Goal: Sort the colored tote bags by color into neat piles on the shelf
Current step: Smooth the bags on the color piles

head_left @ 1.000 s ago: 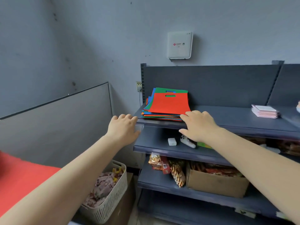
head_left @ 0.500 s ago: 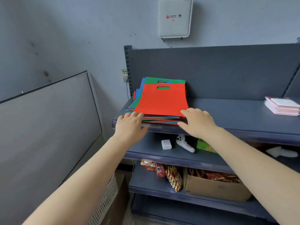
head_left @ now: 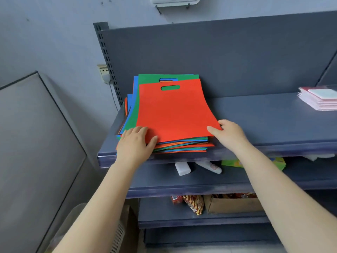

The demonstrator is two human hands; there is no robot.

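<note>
Head view: mixed stack of tote bags (head_left: 169, 114) sits at the left end of the top shelf (head_left: 264, 123), near its front edge. Top bag is red (head_left: 173, 110), handle cutout at the far end; a green bag (head_left: 149, 79) shows just under it, offset far-left, with blue, orange and red edges fanned out below. Stack is untidy, colors still mixed. Left hand (head_left: 135, 145) rests on the near-left corner of the stack, fingers (head_left: 140, 129) lying roughly straight on top of the bags, thumb at the near edge of the red bag; no clear pinch. Right hand (head_left: 228, 134) is at the near-right corner, thumb (head_left: 212, 129) on top of the red bag, other fingers curled past the corner beside the stack; looks like it pinches that corner, but what is under the bag is hidden. Pink-white stack of flat packs (head_left: 319, 99) sits far right on the same shelf, well apart from the bags. Lower shelf holds a white charger block (head_left: 182, 168) and a green box (head_left: 233, 163). Below that, a cardboard box (head_left: 231, 204) and snack packets (head_left: 193, 203).
</note>
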